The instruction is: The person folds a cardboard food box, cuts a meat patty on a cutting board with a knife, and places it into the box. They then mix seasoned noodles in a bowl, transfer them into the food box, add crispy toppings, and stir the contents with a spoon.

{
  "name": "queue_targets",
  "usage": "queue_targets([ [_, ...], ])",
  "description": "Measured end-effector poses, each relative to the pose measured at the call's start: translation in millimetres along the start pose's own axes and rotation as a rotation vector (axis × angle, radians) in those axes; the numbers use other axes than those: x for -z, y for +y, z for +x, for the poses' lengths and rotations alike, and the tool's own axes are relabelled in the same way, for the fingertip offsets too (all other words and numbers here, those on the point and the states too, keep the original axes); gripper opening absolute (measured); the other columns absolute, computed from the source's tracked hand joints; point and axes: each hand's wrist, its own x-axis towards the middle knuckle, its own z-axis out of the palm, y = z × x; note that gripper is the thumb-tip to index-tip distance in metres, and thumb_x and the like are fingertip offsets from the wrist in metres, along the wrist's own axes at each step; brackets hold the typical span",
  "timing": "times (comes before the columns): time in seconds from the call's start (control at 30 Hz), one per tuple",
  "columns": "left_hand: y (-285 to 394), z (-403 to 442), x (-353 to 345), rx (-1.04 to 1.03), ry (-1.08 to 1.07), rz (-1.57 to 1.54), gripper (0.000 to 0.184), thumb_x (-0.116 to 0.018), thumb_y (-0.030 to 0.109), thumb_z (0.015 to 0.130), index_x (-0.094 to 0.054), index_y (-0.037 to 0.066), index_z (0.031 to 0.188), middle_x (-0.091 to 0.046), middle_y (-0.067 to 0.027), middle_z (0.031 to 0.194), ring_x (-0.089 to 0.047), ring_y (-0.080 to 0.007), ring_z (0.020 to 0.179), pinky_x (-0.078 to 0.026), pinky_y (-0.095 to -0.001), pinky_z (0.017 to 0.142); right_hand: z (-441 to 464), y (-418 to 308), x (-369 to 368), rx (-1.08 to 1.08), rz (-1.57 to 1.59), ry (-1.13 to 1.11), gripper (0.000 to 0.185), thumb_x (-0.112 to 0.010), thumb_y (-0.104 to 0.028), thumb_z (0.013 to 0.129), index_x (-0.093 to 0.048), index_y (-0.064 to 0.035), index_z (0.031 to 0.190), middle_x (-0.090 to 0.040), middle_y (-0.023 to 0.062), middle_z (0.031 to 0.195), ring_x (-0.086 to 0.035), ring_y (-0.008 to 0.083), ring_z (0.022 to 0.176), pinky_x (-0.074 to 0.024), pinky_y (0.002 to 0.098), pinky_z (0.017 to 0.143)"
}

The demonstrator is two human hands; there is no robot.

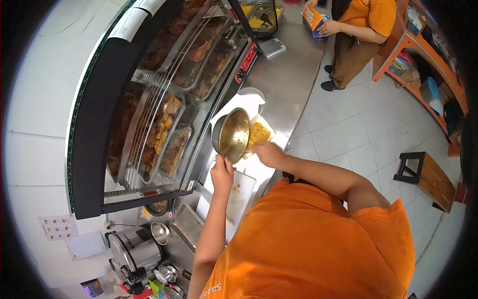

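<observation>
My left hand [222,174] grips the rim of a round metal bowl [234,135], which is tilted on its side and looks nearly empty inside, with a few crumbs. Right beside the bowl, a heap of golden-brown crumbly food [259,133] lies on white paper [271,128]. My right hand [269,154] is at the lower edge of that heap, close to the bowl; its fingertips are too small and blurred to make out. Below the bowl lies a white cutting board [240,192] with brown bits on it.
A glass display case [149,194] with trays of fried food stands at the left. On the steel counter [294,65] is a scale [272,47]. A person [358,30] holds a box [313,21]. Lower left: a metal tray [188,226] and large pot [134,246]. A stool [430,179] stands right.
</observation>
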Motion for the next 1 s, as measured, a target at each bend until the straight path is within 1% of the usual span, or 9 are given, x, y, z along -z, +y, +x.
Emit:
queue_targets([
  [0.07,4,0,6,-0.030,-0.009,0.045,0.013,-0.056,0.006,0.095,-0.046,0.002,0.090,-0.063,-0.0158,0.060,-0.067,-0.0305,0.054,-0.051,-0.0417,0.048,8,30,5,-0.149,-0.156,0.040,0.008,-0.053,-0.003,0.081,-0.060,0.0002,0.084,-0.063,0.0211,0.082,-0.063,0.0399,0.078,-0.0516,0.0487,0.069],
  [0.17,7,5,9,-0.067,-0.014,0.093,0.014,-0.058,0.006,0.094,-0.046,0.002,0.088,-0.062,-0.0166,0.061,-0.065,-0.0334,0.054,-0.051,-0.0432,0.048,28,18,55,-0.056,-0.142,0.289,0.016,-0.050,-0.012,0.091,-0.060,-0.0006,0.084,-0.064,0.0220,0.081,-0.064,0.0399,0.074,-0.0522,0.0484,0.066],
  [0.27,6,2,7,-0.083,-0.025,0.160,0.014,-0.056,0.008,0.095,-0.046,0.002,0.089,-0.063,-0.0149,0.059,-0.067,-0.0326,0.056,-0.052,-0.0422,0.050,25,37,45,-0.329,-0.198,0.022,0.024,-0.048,-0.018,0.094,-0.062,-0.0009,0.085,-0.066,0.0224,0.084,-0.066,0.0399,0.079,-0.0529,0.0481,0.070],
  [0.37,4,8,4,-0.080,-0.002,0.173,0.014,-0.056,0.008,0.095,-0.046,0.002,0.088,-0.064,-0.0149,0.059,-0.068,-0.0313,0.057,-0.053,-0.0422,0.052,6,47,44,-0.251,-0.066,-0.241,0.025,-0.048,-0.021,0.094,-0.065,-0.0032,0.087,-0.069,0.0202,0.087,-0.067,0.0403,0.084,-0.0529,0.0481,0.076],
  [0.5,5,7,4,-0.051,-0.010,0.132,0.014,-0.056,0.009,0.095,-0.046,0.002,0.088,-0.064,-0.0162,0.060,-0.068,-0.0321,0.057,-0.053,-0.0434,0.053,21,45,47,-0.292,0.192,0.047,0.029,-0.047,-0.026,0.092,-0.067,-0.0041,0.091,-0.069,0.0178,0.087,-0.066,0.0393,0.084,-0.0513,0.0491,0.080],
  [0.6,3,8,3,-0.082,-0.005,0.156,0.014,-0.057,0.009,0.095,-0.046,0.002,0.088,-0.063,-0.0176,0.061,-0.067,-0.0348,0.058,-0.053,-0.0448,0.053,38,45,39,-0.230,0.197,0.018,0.029,-0.047,-0.025,0.092,-0.066,-0.0027,0.088,-0.069,0.0178,0.087,-0.066,0.0378,0.085,-0.0508,0.0485,0.079],
  [0.7,0,11,8,-0.099,-0.001,0.187,0.015,-0.058,0.009,0.094,-0.046,0.002,0.088,-0.063,-0.0193,0.061,-0.066,-0.0378,0.058,-0.052,-0.0464,0.053,37,37,63,-0.219,-0.119,-0.288,0.029,-0.047,-0.023,0.090,-0.067,-0.0025,0.085,-0.070,0.0173,0.089,-0.066,0.0373,0.085,-0.0505,0.0490,0.079],
  [0.9,3,12,13,-0.134,-0.012,0.179,0.016,-0.061,0.008,0.089,-0.046,0.003,0.087,-0.060,-0.0214,0.063,-0.063,-0.0405,0.059,-0.050,-0.0495,0.054,45,58,46,-0.145,0.176,-0.041,0.027,-0.050,-0.025,0.088,-0.069,-0.0055,0.086,-0.068,0.0193,0.088,-0.065,0.0388,0.081,-0.0499,0.0496,0.075],
  [1.0,-2,17,20,-0.179,-0.014,0.199,0.018,-0.063,0.006,0.087,-0.046,0.003,0.087,-0.060,-0.0216,0.064,-0.063,-0.0405,0.060,-0.050,-0.0492,0.054,40,56,61,-0.094,-0.286,-0.390,0.023,-0.054,-0.024,0.087,-0.070,-0.0067,0.086,-0.067,0.0197,0.084,-0.065,0.0388,0.079,-0.0499,0.0487,0.073],
])
